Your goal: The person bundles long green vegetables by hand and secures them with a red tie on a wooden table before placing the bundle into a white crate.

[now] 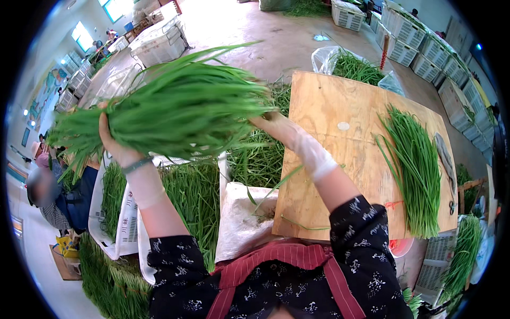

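A big bundle of garlic chives [180, 111] is held up sideways between my two hands, over the left side of the work area; it is blurred by motion. My left hand [114, 143] grips the leafy part near its left end, with the thumb on the near side. At the right end my right hand [277, 127] has its fingers closed round the stalks, partly hidden by the bundle. Beneath it stand a white plastic crate [127, 218] with chives in it and a heap of loose chives [255, 165]. Another pile of chives [414, 170] lies on the wooden board [340, 181] to my right.
A grey cloth [444, 154] and small scissors [451, 207] lie at the board's right edge. A white sack [244, 207] sits before me. A co-worker [58, 196] is at far left. White crates [425, 48] are stacked at back right; a clear bag of chives [356, 69] stands behind the board.
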`<action>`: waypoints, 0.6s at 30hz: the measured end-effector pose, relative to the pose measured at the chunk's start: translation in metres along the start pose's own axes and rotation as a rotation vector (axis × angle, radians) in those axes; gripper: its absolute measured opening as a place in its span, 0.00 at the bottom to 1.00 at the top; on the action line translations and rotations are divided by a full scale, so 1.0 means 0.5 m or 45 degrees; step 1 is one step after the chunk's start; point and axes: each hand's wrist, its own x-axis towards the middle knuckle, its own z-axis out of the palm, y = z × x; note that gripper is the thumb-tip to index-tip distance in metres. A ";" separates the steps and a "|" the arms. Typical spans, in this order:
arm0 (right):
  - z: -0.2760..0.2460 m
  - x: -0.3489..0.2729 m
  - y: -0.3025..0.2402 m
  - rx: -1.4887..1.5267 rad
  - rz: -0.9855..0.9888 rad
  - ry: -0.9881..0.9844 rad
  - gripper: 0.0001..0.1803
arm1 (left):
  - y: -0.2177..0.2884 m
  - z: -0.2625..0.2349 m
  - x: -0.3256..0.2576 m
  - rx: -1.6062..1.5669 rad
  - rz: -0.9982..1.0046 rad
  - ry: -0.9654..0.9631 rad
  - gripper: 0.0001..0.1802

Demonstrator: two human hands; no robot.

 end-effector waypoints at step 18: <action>0.091 -0.098 -0.013 0.488 -0.323 -0.101 0.28 | -0.036 -0.208 -0.038 -0.295 -0.053 -0.318 0.21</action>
